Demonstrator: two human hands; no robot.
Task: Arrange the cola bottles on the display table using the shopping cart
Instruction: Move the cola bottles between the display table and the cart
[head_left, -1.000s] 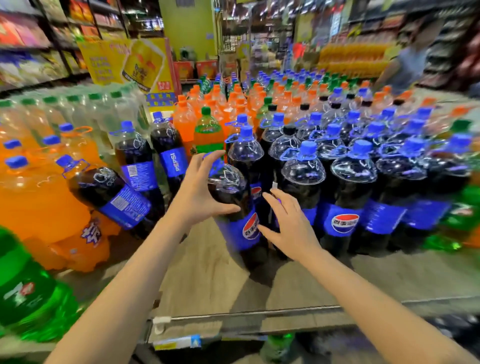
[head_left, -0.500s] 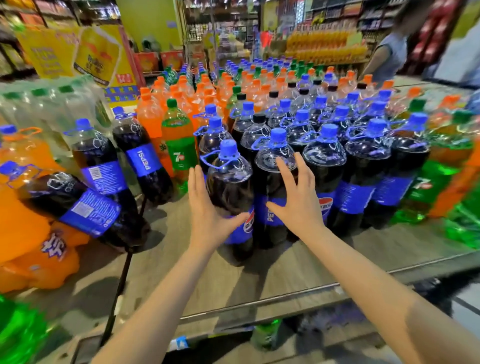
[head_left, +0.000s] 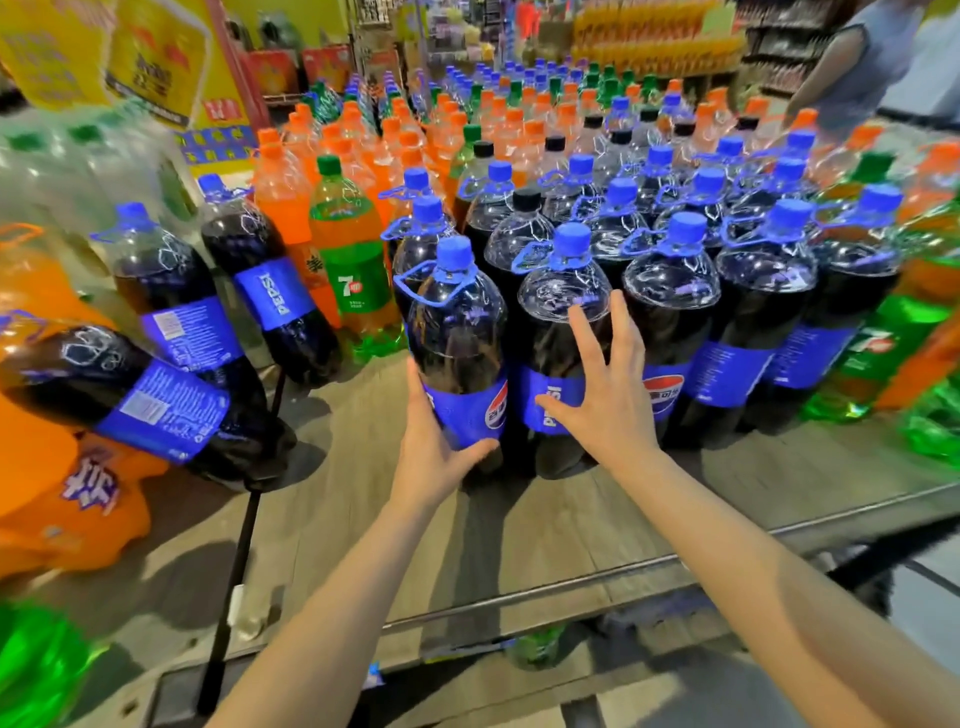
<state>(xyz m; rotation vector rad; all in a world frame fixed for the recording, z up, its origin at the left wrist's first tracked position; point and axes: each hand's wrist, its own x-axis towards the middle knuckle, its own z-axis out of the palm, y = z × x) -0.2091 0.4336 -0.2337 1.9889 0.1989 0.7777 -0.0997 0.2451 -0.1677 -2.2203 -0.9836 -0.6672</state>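
The left hand (head_left: 434, 452) grasped the upright cola bottle (head_left: 457, 343) low at the surface's (head_left: 519, 525) front, long axis vertical, while the right hand (head_left: 605, 395), released, fingers spread, hovered just beside, against the neighbouring bottle (head_left: 563, 332).

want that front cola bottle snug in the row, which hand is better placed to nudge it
Left. The left hand already holds the front cola bottle low at its label, thumb under it. The right hand is open against the neighbouring bottle, gripping nothing.
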